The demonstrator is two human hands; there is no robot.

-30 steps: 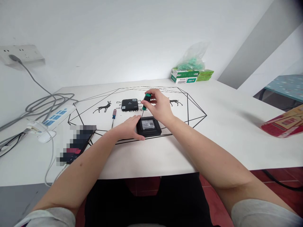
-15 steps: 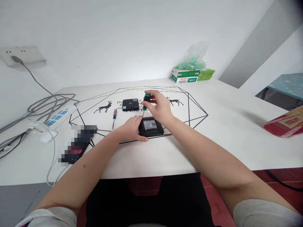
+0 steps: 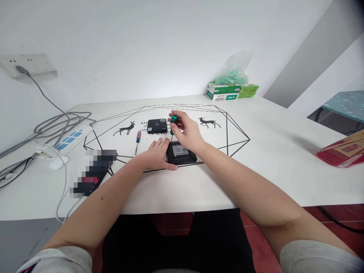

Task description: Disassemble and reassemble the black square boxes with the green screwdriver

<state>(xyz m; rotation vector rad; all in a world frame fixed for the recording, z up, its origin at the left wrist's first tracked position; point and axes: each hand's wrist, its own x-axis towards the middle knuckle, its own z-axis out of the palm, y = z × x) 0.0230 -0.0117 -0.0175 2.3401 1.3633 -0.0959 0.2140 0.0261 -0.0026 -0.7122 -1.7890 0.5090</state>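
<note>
Two bare hands are seen at the middle of a white table point(image 3: 270, 151). A green-handled screwdriver point(image 3: 173, 124) is gripped upright by the clenched fingers of the right hand point(image 3: 186, 132), its tip set down at the far-left corner of a small black device point(image 3: 181, 153) lying label-up. That device is steadied by the left hand point(image 3: 157, 153), laid flat with released fingers against its 9 o'clock edge. A second black box point(image 3: 157, 126) lies at 11 o'clock of the device, and a red-handled screwdriver point(image 3: 137, 139) lies at 10 o'clock. A power strip point(image 3: 68, 141) sits farther toward 9 o'clock.
</note>
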